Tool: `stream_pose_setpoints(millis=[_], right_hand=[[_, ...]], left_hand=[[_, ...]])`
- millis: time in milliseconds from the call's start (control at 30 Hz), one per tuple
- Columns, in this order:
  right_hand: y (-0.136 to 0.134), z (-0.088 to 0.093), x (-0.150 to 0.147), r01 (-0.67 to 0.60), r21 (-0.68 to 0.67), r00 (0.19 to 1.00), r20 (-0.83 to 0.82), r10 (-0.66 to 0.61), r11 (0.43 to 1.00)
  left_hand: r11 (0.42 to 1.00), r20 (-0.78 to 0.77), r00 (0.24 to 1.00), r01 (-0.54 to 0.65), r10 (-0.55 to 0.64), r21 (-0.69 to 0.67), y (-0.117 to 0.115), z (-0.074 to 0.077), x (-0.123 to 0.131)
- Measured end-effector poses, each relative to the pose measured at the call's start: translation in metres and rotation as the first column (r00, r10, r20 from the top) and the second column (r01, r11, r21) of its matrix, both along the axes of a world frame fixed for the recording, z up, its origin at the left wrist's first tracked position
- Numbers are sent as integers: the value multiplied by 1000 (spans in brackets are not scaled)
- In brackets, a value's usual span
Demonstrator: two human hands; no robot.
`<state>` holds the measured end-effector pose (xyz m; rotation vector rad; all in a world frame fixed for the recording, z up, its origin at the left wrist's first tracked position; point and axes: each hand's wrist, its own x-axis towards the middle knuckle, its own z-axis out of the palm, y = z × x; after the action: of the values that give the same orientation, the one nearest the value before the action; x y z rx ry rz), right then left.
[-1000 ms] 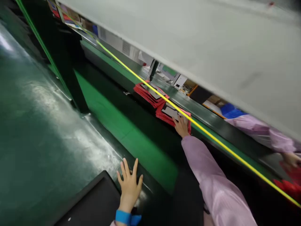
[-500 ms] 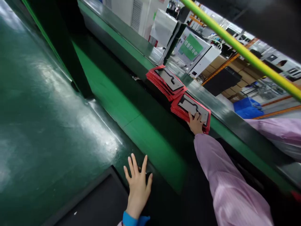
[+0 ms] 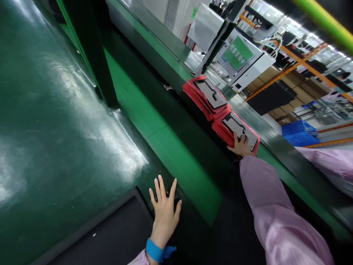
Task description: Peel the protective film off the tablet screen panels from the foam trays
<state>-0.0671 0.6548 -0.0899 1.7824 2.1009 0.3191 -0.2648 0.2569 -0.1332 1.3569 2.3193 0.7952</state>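
My right hand lies on the nearer stack of flat panels in red wrapping. Its fingers are spread over the top panel, grey with a dark border and a dark bent strip. Part of the hand's underside is hidden. A second stack of red-wrapped panels touches the first on its far side, with a similar grey panel on top. My left hand, a blue band at its wrist, is open with fingers apart and holds nothing. It hovers at the edge of the green work surface, beside a black tray-like mat.
A dark green post rises at the left. A green conveyor strip runs diagonally between my hands. Behind the stacks stand a white machine with a green sign, orange racking and a blue bag. A pink sleeve shows at the right.
The view has shifted, so the stacks appear farther right. My right hand stays on the nearer stack, its fingers slightly repositioned. My left hand remains spread in nearly the same place.
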Motion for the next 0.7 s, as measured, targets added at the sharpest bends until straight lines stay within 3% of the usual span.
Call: stream_pose_setpoints(millis=[467, 700], right_hand=[[-5, -14, -2, 133, 130, 990, -55, -127, 983], [-14, -16, -14, 271, 230, 962, -92, -256, 935]], left_hand=[[1000, 18, 1000, 12, -12, 9, -2, 1, -1], [1000, 10, 1000, 11, -11, 2, -1, 0, 0]])
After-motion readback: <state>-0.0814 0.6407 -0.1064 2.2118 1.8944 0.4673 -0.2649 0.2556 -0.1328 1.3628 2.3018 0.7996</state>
